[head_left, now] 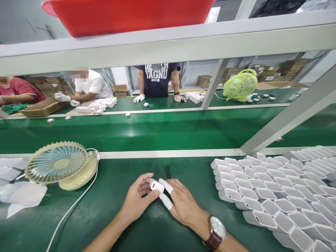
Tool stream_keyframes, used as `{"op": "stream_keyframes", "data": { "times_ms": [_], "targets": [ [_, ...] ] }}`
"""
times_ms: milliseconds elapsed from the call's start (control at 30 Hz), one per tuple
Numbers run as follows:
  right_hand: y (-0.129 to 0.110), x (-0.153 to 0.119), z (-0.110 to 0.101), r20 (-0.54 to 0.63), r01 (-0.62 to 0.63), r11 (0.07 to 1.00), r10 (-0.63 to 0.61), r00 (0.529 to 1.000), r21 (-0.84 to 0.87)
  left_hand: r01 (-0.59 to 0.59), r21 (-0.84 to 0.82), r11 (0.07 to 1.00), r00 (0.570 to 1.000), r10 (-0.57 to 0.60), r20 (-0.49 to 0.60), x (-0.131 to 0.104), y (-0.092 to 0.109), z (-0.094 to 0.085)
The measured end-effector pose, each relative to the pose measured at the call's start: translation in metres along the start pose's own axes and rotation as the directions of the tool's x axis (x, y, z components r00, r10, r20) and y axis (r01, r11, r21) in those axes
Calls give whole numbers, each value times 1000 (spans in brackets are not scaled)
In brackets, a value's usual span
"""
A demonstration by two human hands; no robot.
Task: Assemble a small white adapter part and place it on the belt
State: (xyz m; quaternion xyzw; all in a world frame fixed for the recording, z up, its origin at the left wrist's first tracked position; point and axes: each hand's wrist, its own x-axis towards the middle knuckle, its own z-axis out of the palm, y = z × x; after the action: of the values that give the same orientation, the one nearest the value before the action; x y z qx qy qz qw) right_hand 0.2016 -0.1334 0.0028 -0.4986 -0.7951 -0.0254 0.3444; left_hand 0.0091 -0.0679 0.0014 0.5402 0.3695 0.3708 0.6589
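Observation:
A small white plastic charger block (157,187) with a red slot in its end face is between my hands, just above the green bench. My left hand (139,196) is closed on it, the thumb in front and the fingers curled behind. White finger covers sit on the thumb and index finger of my right hand (181,201), which pinch at the block's right side. Behind my right hand, black tweezers (168,169) lie on the bench, partly hidden by the knuckles. My right wrist wears a watch.
Rows of open white plastic housings (262,192) stand on the right. On the left are a beige fan (63,164) with a white cable and a piece of paper (26,199). A green belt (157,129) runs beyond. Co-workers sit or stand opposite. A slanting post (283,119) rises at right.

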Motion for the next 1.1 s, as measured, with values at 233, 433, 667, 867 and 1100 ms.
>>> {"op": "stream_keyframes", "data": {
  "times_ms": [233,433,667,867,1100],
  "targets": [
    [4,-2,3,-16,3,1000,-3,1000,25,39,-33,999,999,-39,1,0,-2,2],
    [3,0,3,-36,8,999,-6,999,40,45,-30,999,999,-45,-5,1,-2,4],
    [3,1,4,-53,36,999,-35,998,28,-27,28,999,999,26,34,-1,-6,3],
    [-2,3,2,-32,10,999,-11,999,-38,-263,360,895,961,276,17,6,-8,-12],
    [-4,0,5,-16,113,993,-113,993,-44,-472,658,587,869,437,234,13,2,-28]
  ]
}}
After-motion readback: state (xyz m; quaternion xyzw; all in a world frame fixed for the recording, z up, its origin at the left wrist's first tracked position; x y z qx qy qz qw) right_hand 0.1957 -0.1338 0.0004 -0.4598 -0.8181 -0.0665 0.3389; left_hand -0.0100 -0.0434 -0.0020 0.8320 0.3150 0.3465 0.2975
